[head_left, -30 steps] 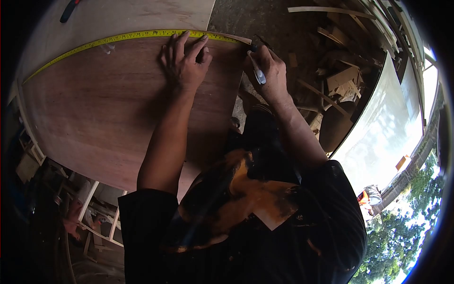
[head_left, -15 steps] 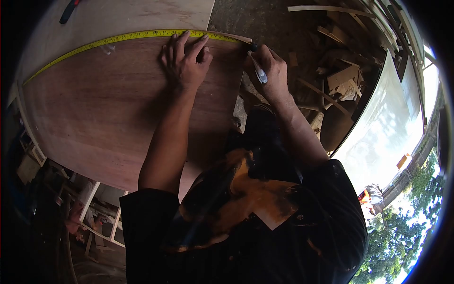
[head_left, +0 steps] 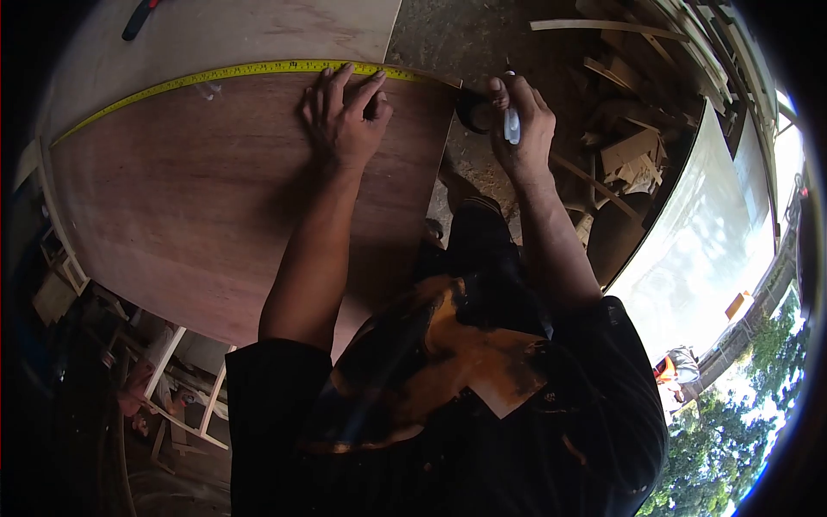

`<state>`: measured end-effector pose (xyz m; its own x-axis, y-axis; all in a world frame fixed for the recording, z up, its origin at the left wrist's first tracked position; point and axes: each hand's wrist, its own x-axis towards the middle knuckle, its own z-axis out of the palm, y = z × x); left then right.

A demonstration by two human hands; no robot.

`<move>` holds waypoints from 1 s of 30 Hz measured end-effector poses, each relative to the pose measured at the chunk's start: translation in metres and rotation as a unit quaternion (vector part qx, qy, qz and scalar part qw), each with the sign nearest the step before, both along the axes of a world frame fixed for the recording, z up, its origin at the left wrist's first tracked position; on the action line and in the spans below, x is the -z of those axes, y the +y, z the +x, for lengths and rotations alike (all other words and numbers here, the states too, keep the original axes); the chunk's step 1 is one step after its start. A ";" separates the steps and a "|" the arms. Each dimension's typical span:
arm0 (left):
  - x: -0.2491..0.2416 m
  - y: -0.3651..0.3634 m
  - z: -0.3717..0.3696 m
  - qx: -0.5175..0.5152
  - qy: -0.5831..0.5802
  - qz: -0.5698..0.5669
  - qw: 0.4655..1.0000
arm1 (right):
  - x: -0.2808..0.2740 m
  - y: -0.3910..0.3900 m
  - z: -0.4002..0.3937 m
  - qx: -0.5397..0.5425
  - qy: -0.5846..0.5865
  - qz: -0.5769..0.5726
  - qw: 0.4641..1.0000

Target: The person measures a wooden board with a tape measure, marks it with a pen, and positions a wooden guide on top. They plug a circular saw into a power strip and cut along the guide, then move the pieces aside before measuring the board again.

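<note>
A yellow measuring tape (head_left: 215, 73) stretches across a reddish-brown wooden panel (head_left: 207, 189), near its far edge. My left hand (head_left: 347, 121) lies over the panel with its fingers spread, its fingertips on the tape. To the right, past the panel's edge, my right hand (head_left: 524, 129) is closed around a white pen (head_left: 512, 126), whose tip points away from me. The tape's right end lies by the panel's right edge, where a dark round object (head_left: 472, 112) shows beyond it, partly hidden by my right hand.
A paler board (head_left: 284, 30) adjoins the panel's far side, with a red and black tool (head_left: 138, 21) on it. Wood scraps (head_left: 633, 155) and long strips lie on the floor at right, beside a large pale sheet (head_left: 698, 241). Wooden frames (head_left: 185, 405) stand at lower left.
My right hand has moved right, away from the panel's edge, with the pen in it. My left hand remains on the tape. The whole view has shifted slightly.
</note>
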<state>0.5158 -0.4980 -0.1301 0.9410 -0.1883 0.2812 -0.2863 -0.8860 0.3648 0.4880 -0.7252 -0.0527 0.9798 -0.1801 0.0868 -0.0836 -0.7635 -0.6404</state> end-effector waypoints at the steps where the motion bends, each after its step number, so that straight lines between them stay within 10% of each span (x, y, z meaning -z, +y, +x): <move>1: -0.001 0.000 0.000 -0.001 -0.003 0.003 1.000 | 0.002 -0.002 0.001 -0.030 0.022 -0.021 0.999; 8: -0.014 -0.004 0.002 0.011 -0.018 0.019 1.000 | 0.022 0.011 -0.014 -0.071 0.116 -0.079 0.988; 11: -0.015 0.006 -0.005 -0.106 -0.061 -0.256 0.959 | -0.023 0.019 -0.007 -0.130 0.111 0.002 0.985; 13: -0.004 0.043 -0.031 -0.323 -0.022 -0.502 0.802 | -0.049 0.032 -0.008 -0.220 0.104 0.124 0.962; 14: 0.006 0.074 -0.055 -0.346 -0.089 -0.434 0.827 | -0.040 0.041 -0.011 -0.237 0.153 0.173 0.944; 17: -0.003 0.153 -0.165 -0.420 -0.064 -0.296 0.856 | -0.045 0.078 -0.035 -0.219 0.354 0.406 0.814; 20: -0.009 0.233 -0.309 -0.482 -0.102 -0.178 0.852 | -0.039 0.124 -0.069 -0.282 0.341 0.321 0.837; 23: -0.006 0.304 -0.460 -0.624 -0.186 -0.296 0.699 | -0.026 0.171 -0.122 -0.225 0.384 0.403 0.800; 30: 0.011 0.286 -0.786 -0.788 -0.240 -0.146 0.547 | -0.004 0.243 -0.259 -0.219 0.471 0.449 0.727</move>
<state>-0.2700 -0.2116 -0.1407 -0.3267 0.8703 0.3687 0.6252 -0.0936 0.7748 0.2286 -0.4818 -0.0482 0.5090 0.5983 -0.6188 -0.6824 -0.1577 -0.7138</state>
